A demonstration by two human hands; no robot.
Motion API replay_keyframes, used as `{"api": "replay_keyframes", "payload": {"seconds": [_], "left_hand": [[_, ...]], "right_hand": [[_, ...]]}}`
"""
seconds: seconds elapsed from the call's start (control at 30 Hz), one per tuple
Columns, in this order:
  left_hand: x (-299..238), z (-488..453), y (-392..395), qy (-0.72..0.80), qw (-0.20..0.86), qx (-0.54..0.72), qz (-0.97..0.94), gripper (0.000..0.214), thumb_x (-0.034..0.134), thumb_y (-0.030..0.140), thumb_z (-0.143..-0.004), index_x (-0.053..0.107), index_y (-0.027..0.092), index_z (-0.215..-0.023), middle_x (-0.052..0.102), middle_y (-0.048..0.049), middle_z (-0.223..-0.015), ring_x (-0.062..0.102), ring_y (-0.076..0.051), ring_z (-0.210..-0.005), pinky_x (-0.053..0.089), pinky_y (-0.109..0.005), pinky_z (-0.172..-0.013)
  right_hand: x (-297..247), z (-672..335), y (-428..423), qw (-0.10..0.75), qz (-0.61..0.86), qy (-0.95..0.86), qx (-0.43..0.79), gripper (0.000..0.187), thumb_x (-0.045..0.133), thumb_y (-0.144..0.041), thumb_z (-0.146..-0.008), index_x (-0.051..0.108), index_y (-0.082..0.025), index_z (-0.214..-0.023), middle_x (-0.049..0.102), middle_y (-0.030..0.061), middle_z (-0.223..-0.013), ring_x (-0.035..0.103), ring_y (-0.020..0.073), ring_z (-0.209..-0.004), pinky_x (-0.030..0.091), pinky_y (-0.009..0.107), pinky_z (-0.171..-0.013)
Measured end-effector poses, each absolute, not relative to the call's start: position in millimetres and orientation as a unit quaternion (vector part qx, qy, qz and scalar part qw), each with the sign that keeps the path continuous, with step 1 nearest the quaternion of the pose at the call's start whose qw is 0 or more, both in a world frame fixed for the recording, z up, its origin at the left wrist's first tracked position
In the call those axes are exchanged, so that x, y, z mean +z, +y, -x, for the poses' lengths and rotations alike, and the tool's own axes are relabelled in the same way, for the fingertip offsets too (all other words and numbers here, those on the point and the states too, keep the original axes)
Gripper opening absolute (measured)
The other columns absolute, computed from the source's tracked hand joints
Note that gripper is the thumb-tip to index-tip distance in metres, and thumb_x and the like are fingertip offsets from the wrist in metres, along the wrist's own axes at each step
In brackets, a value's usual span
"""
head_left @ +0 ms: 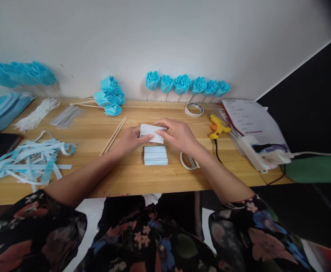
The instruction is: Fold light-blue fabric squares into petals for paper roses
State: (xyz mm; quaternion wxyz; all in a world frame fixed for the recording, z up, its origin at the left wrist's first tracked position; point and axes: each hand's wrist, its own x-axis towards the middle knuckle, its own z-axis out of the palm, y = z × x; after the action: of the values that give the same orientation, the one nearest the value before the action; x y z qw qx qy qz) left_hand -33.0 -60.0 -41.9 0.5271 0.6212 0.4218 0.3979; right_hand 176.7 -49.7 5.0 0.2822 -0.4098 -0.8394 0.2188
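Note:
Between both hands is a small pale rectangular piece of face-mask fabric (150,129), held just above the table. My left hand (130,139) pinches its left side, thumb on top. My right hand (179,135) grips the right side, its thumb lying across the front and its fingers behind the far edge. Directly below lies a neat stack of light blue fabric pieces (155,155). White-handled scissors (186,162) rest partly hidden under my right wrist. Two thin wooden sticks (113,136) lie beside my left hand.
Blue fabric roses (182,84) on sticks lean against the wall; more roses (110,96) lie on the table. At right are a tape roll (194,109), yellow glue gun (218,126) and power strip (252,153). Cut strips (45,160), face masks (6,109) and a phone (2,147) occupy the left.

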Motion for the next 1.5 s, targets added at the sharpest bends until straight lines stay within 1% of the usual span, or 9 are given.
{"api": "replay_keyframes", "payload": {"seconds": [0.17,0.3,0.5,0.7,0.8,0.9,1.1,1.3,1.5], "left_hand": [[-38.2,34.4,-59.2,0.427,0.495,0.429,-0.623,0.036,0.067,0.044,-0.086,0.067,0.014,-0.104,0.072,-0.005,-0.076,0.067,-0.018,-0.07,0.055,-0.033,-0.07],[-27.5,31.5,-70.9,0.418,0.404,0.394,-0.712,0.037,0.064,0.041,-0.091,0.063,0.016,-0.118,0.074,-0.0055,-0.085,0.068,-0.018,-0.077,0.053,-0.032,-0.075],[-25.7,13.8,-99.7,0.261,0.107,0.141,-0.949,0.026,0.067,0.038,-0.09,0.069,0.017,-0.106,0.071,-0.0109,-0.102,0.063,-0.026,-0.095,0.048,-0.038,-0.083],[-34.2,10.3,-97.2,0.287,0.047,0.089,-0.952,0.019,0.054,0.02,-0.096,0.068,0.018,-0.108,0.068,-0.0091,-0.102,0.06,-0.025,-0.097,0.046,-0.037,-0.083],[-39.3,17.3,-86.3,0.311,0.075,0.117,-0.94,0.023,0.052,0.022,-0.098,0.069,0.018,-0.112,0.069,-0.011,-0.106,0.062,-0.026,-0.099,0.047,-0.039,-0.086],[-42.8,26.2,-76.3,0.315,0.188,0.22,-0.904,0.036,0.059,0.044,-0.095,0.069,0.015,-0.114,0.07,-0.0141,-0.114,0.062,-0.028,-0.105,0.047,-0.043,-0.094],[-40.7,37.0,-62.4,0.38,0.518,0.429,-0.635,0.072,0.025,0.068,-0.099,0.069,0.013,-0.114,0.071,-0.0145,-0.106,0.066,-0.022,-0.094,0.053,-0.035,-0.083],[-33.4,37.5,-62.0,0.419,0.557,0.395,-0.599,0.039,0.073,0.052,-0.081,0.073,0.014,-0.088,0.072,-0.0067,-0.082,0.064,-0.017,-0.072,0.053,-0.03,-0.069],[-38.3,35.6,-59.0,0.428,0.554,0.474,-0.534,0.035,0.077,0.045,-0.076,0.074,0.012,-0.088,0.073,-0.0052,-0.071,0.061,-0.013,-0.059,0.051,-0.027,-0.059]], "right_hand": [[7.7,-170.9,-34.1,0.328,0.427,-0.805,0.251,0.041,0.062,-0.031,-0.089,0.066,-0.025,-0.13,0.076,0.003,-0.097,0.068,0.0197,-0.086,0.051,0.033,-0.081],[-5.9,-186.2,-17.8,0.433,0.472,-0.709,0.296,0.042,0.064,-0.041,-0.086,0.07,-0.022,-0.122,0.076,0.0049,-0.101,0.068,0.0205,-0.088,0.052,0.032,-0.078],[-20.6,-207.6,-5.6,0.579,0.479,-0.579,0.316,0.025,0.073,-0.04,-0.074,0.072,-0.019,-0.089,0.07,-0.0009,-0.076,0.061,0.014,-0.068,0.05,0.026,-0.064],[-21.4,-194.9,-13.1,0.611,0.458,-0.544,0.347,0.021,0.075,-0.039,-0.073,0.069,-0.021,-0.082,0.067,-0.0026,-0.073,0.058,0.0117,-0.065,0.049,0.023,-0.061],[-22.8,-189.9,-16.6,0.597,0.455,-0.539,0.382,0.022,0.074,-0.041,-0.074,0.068,-0.022,-0.083,0.066,-0.0022,-0.073,0.058,0.0123,-0.064,0.05,0.024,-0.059],[-24.2,-187.1,-19.7,0.574,0.458,-0.549,0.399,0.024,0.073,-0.044,-0.075,0.067,-0.022,-0.084,0.062,-0.0029,-0.068,0.054,0.0117,-0.059,0.047,0.023,-0.055],[-26.2,-179.3,-29.9,0.51,0.455,-0.62,0.385,0.024,0.07,-0.044,-0.079,0.069,-0.021,-0.086,0.056,-0.0043,-0.062,0.048,0.01,-0.056,0.038,0.022,-0.052],[-25.9,-172.7,-43.1,0.419,0.418,-0.729,0.343,0.021,0.066,-0.037,-0.085,0.073,-0.023,-0.099,0.062,-0.0031,-0.067,0.049,0.0106,-0.055,0.037,0.024,-0.052],[-23.0,-177.7,-42.9,0.429,0.394,-0.72,0.378,0.032,0.053,-0.031,-0.094,0.062,-0.028,-0.124,0.074,0.0001,-0.087,0.069,0.0169,-0.077,0.055,0.033,-0.075]]}}
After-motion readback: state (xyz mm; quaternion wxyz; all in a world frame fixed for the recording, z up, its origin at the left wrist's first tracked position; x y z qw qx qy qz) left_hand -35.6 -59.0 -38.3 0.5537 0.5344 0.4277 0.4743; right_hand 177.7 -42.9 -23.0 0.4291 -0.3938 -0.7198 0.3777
